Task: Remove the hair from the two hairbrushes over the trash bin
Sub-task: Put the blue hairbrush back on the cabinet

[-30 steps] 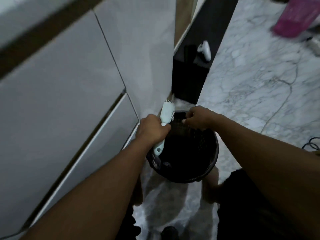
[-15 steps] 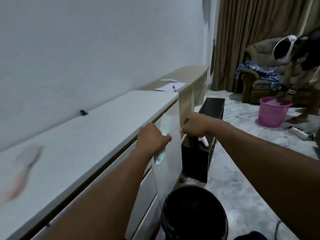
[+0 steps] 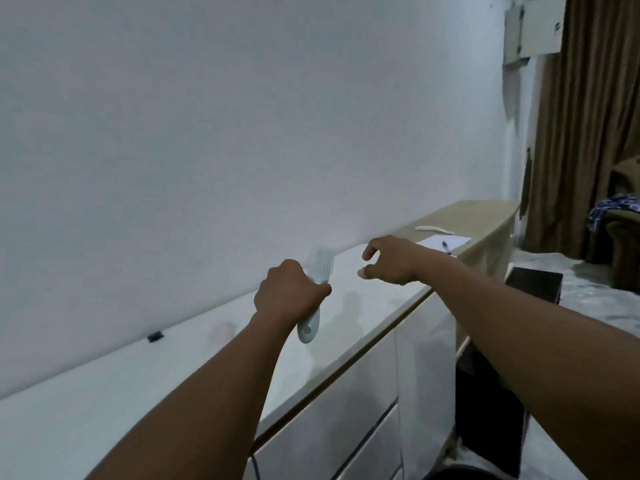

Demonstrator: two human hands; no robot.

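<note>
My left hand (image 3: 289, 294) is closed around the handle of a pale mint hairbrush (image 3: 317, 282), held upright above the white cabinet top (image 3: 121, 386), bristles blurred. My right hand (image 3: 389, 259) hovers a short way to the right of the brush head, thumb and fingers apart, with nothing visible between them. A faint pinkish blur (image 3: 221, 330) lies on the cabinet top left of the brush; what it is I cannot tell. Only a dark sliver of the trash bin (image 3: 457, 474) shows at the bottom edge.
The white drawer cabinet runs along a bare wall, with a small black item (image 3: 154, 336) on top. Further on, a wooden desk (image 3: 478, 216) carries paper and a pen (image 3: 445, 244). A dark speaker-like box (image 3: 491, 393) stands beside the cabinet. Brown curtains (image 3: 588, 116) and an armchair (image 3: 623, 209) are at right.
The view has swung up from the bin to the cabinet top. Both hands rose with the brush. My right hand has come off the bristles and its fingers have spread.
</note>
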